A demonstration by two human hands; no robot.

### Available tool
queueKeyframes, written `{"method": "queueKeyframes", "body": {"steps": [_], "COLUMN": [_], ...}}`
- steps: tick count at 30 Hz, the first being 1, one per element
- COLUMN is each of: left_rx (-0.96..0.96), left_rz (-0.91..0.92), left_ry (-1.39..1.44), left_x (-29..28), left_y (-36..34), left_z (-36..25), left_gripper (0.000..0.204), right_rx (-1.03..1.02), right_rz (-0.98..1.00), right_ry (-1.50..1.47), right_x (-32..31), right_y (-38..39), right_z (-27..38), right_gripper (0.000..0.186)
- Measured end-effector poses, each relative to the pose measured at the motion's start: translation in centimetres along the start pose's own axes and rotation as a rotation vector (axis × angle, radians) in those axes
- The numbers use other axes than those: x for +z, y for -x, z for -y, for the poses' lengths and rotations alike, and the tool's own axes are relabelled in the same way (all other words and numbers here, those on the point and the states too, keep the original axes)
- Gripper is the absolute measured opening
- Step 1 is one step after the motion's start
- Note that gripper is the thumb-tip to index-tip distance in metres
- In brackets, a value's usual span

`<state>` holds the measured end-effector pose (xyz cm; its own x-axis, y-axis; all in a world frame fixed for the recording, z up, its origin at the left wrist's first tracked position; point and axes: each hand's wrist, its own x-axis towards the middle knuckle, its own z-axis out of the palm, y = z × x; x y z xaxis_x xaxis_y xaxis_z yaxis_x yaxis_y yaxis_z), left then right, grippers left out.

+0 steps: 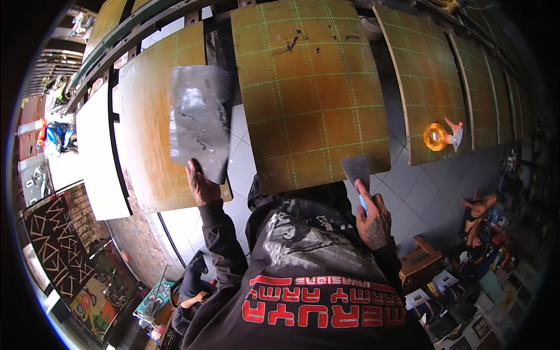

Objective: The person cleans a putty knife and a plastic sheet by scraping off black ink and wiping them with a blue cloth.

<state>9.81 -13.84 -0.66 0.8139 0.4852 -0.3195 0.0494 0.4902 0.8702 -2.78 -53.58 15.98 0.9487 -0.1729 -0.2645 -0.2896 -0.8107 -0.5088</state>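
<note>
My left hand is closed on the lower edge of a thin silver-grey sheet. Dark smears and creases mark the sheet, which is tilted up over the gap between two boards. In my right hand is a putty knife with a wide grey blade and a bit of blue handle showing between the fingers. The blade lies over the near right corner of a brown board with green grid lines. Black scraps lie on that board's far end.
Another brown board and a white panel are at the left. On a gridded board at the right lies a spray bottle of orange liquid. A wooden stool and a seated person are at the lower right; another person is at the lower left.
</note>
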Motion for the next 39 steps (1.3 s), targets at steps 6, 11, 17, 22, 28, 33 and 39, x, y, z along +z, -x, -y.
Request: {"method": "queueKeyframes", "body": {"steps": [6, 11, 17, 22, 28, 33, 39], "left_rx": [-0.03, 0.041, 0.151, 0.256, 0.317, 0.211, 0.051], "left_rz": [-0.013, -0.025, -0.269, -0.271, -0.211, -0.213, -0.135], "left_ry": [0.333, 0.374, 0.093, -0.347, -0.371, -0.022, 0.355], "left_x": [-3.8, -7.5, -8.2, -8.9, -10.3, -9.9, -17.5], "left_y": [-1.7, -1.4, 0.6, 1.0, 0.0, 0.9, 0.1], "left_z": [-3.6, -3.8, -4.1, -3.4, -2.2, -3.7, -3.7], "left_gripper": [0.027, 0.026, 0.036, 0.044, 0.044, 0.041, 0.05], "right_rx": [0.108, -0.012, -0.121, -0.145, -0.238, -0.252, -0.062], "right_rz": [0.282, 0.243, 0.202, 0.148, 0.006, -0.047, -0.257], "right_ry": [0.043, 0.161, 0.153, 0.161, 0.092, 0.131, -0.067], "right_x": [0.7, 2.0, 1.5, 1.8, 2.4, 2.5, 1.5], "right_y": [-0.7, -3.0, -4.7, -4.7, -5.8, -8.7, -5.7], "right_z": [2.1, 1.5, 1.1, 1.7, 0.2, -2.3, -6.2], "right_gripper": [0.052, 0.051, 0.056, 0.057, 0.055, 0.055, 0.061]}}
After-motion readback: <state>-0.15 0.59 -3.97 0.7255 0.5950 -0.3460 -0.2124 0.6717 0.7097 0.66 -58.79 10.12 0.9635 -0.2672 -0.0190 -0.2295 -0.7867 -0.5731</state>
